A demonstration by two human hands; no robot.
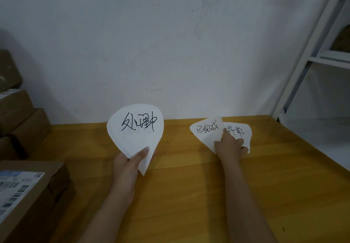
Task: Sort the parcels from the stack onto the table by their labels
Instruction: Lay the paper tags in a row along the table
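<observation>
Left hand (pixel 128 163), just right of the brown parcels (pixel 19 113) stacked at the left edge, pinches the lower corner of a handwritten sheet (pixel 135 129) between thumb and fingers, holding it upright above the yellow surface (pixel 189 195). The nearest parcel (pixel 28 195) shows a barcode label on top. Right hand (pixel 230 145), well apart from the stack, grips two smaller sheets (pixel 206 131), fanned, low over the surface. A white shelf (pixel 322 57) stands far right.
</observation>
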